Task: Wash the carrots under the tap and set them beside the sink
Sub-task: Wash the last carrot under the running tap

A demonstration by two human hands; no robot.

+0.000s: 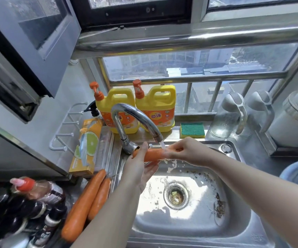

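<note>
Orange carrots [85, 201], yellow detergent jugs [155, 108] with orange pumps, green-and-yellow sponge [192, 130], silver sink [234, 228].

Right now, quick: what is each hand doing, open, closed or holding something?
Left hand: grips the carrot at its left end.
Right hand: grips the same carrot's other end, under water running from the tap.
</note>
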